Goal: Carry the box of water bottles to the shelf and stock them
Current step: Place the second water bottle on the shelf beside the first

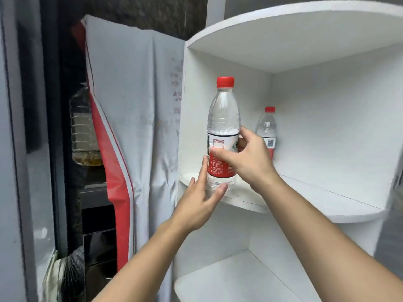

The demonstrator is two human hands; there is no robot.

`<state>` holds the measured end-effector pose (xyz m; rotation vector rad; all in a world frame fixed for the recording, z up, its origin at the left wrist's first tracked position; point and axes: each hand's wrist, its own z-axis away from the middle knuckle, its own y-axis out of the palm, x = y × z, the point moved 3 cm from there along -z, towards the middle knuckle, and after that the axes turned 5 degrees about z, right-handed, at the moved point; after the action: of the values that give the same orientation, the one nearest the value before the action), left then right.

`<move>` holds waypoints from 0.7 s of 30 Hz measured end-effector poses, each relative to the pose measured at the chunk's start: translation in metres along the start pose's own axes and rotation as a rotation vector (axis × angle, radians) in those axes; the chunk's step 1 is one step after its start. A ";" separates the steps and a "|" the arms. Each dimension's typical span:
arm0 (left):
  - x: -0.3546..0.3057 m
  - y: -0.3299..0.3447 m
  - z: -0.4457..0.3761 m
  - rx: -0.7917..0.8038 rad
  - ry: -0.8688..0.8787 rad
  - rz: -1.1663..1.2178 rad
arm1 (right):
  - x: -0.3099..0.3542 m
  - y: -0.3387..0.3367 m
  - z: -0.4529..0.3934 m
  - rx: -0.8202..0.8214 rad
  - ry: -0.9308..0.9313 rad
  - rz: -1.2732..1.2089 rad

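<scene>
A clear water bottle (222,118) with a red cap and red label stands upright at the front left edge of the white shelf board (322,199). My right hand (244,155) grips it around the label. My left hand (202,192) touches its lower part with the fingers spread, thumb against the base. A second bottle (266,129) of the same kind stands further back in the shelf's corner, partly hidden by my right hand. The box is out of view.
The white corner shelf has a board above (294,40) and a lower board (235,280). To the left hangs a grey and red cloth cover (139,118). A large jug of yellowish liquid (84,127) stands behind it.
</scene>
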<state>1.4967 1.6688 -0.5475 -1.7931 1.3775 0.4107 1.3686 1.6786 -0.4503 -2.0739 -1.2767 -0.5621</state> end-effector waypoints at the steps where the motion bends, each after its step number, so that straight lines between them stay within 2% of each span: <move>1: 0.005 0.004 -0.002 0.036 -0.003 -0.038 | -0.008 -0.003 -0.002 0.004 0.017 0.013; 4: 0.013 0.013 -0.007 0.047 -0.084 -0.095 | -0.033 -0.009 -0.007 0.002 0.084 -0.013; 8: 0.024 0.015 -0.014 -0.006 0.052 -0.313 | -0.052 -0.008 -0.027 0.015 0.147 -0.012; 11: 0.029 0.016 -0.014 -0.022 0.060 -0.358 | -0.069 -0.005 -0.047 0.026 0.170 0.067; 21: 0.037 0.016 -0.018 -0.041 0.090 -0.389 | -0.107 -0.020 -0.094 -0.138 0.356 0.481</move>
<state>1.4911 1.6305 -0.5677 -2.0779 1.0494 0.1525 1.3010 1.5522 -0.4466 -2.1655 -0.5250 -0.7645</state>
